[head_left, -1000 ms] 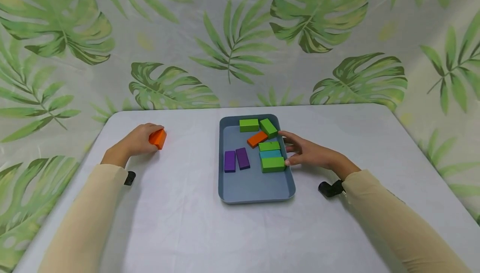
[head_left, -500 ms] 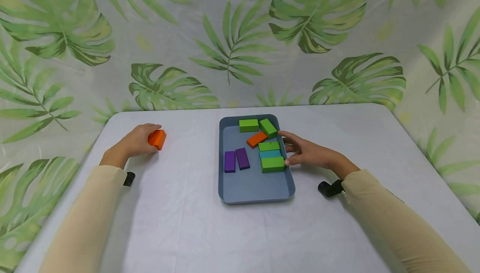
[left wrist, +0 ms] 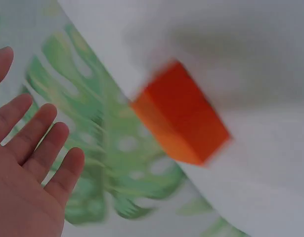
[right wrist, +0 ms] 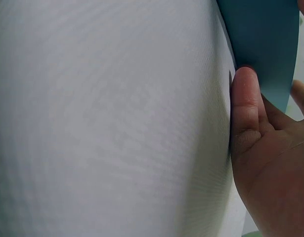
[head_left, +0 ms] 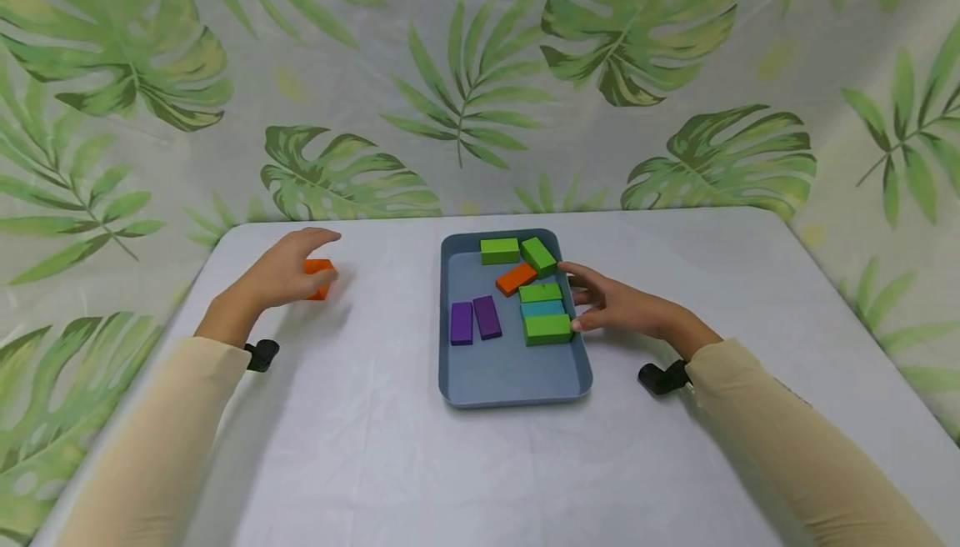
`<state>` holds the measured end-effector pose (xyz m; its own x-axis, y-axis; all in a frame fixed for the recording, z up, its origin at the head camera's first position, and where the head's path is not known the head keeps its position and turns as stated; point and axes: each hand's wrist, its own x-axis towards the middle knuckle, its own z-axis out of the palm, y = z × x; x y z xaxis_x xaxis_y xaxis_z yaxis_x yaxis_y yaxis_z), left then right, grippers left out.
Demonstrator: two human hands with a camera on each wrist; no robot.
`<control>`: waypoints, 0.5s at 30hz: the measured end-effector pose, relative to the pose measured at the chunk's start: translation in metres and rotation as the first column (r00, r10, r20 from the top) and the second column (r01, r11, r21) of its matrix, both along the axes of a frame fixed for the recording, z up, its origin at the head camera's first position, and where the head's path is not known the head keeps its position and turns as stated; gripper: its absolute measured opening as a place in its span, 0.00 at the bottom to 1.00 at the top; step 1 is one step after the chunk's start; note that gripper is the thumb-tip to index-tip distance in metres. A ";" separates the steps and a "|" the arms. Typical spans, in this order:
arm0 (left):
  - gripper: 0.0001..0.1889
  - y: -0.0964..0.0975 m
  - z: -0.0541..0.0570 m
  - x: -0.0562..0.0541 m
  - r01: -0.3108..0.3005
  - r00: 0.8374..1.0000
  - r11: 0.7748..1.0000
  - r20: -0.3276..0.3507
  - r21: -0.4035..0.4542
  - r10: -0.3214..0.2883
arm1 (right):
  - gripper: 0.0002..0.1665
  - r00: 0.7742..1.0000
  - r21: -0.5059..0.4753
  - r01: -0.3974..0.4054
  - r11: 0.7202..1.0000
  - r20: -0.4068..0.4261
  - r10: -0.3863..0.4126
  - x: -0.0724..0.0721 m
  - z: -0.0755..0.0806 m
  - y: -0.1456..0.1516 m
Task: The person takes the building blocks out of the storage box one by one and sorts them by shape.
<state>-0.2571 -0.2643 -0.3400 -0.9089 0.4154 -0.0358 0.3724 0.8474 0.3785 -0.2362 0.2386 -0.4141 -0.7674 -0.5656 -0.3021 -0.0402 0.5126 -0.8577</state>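
Fingers (left wrist: 67, 170) of the left hand (head_left: 285, 270) are stretched out wide, just beside an orange block (left wrist: 184, 116) that sits on the white bench (head_left: 420, 472). The right hand (head_left: 618, 303), its fingers loose and apart, touches the side of the gray-blue tray (head_left: 510, 376).

Free lane left of the tray (head_left: 495, 378), right side taken.
My left hand (head_left: 279, 273) could pass between it and the orange block (left wrist: 184, 116); my right hand (head_left: 621, 307) bars its right wall; coloured blocks (head_left: 516, 278) crowd its far part, its near end free.
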 end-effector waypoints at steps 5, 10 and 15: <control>0.29 0.047 0.014 0.012 0.160 0.983 0.986 -0.080 -0.048 -0.163 | 0.59 1.000 0.008 0.000 1.000 -0.009 0.000 0.000 -0.001 0.000; 0.28 0.086 0.027 0.025 0.272 0.950 0.958 -0.132 -0.090 -0.282 | 0.59 1.000 0.003 -0.003 1.000 -0.014 0.003 0.001 -0.002 0.000; 0.26 0.110 0.033 0.029 0.333 0.924 0.933 -0.154 -0.135 -0.351 | 0.59 1.000 -0.003 -0.006 1.000 -0.016 0.006 0.001 -0.002 0.000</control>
<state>-0.2279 -0.1542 -0.3066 -0.7082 0.7044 0.0486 0.6979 0.6879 0.1994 -0.2351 0.2391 -0.4157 -0.7688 -0.5708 -0.2882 -0.0567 0.5099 -0.8584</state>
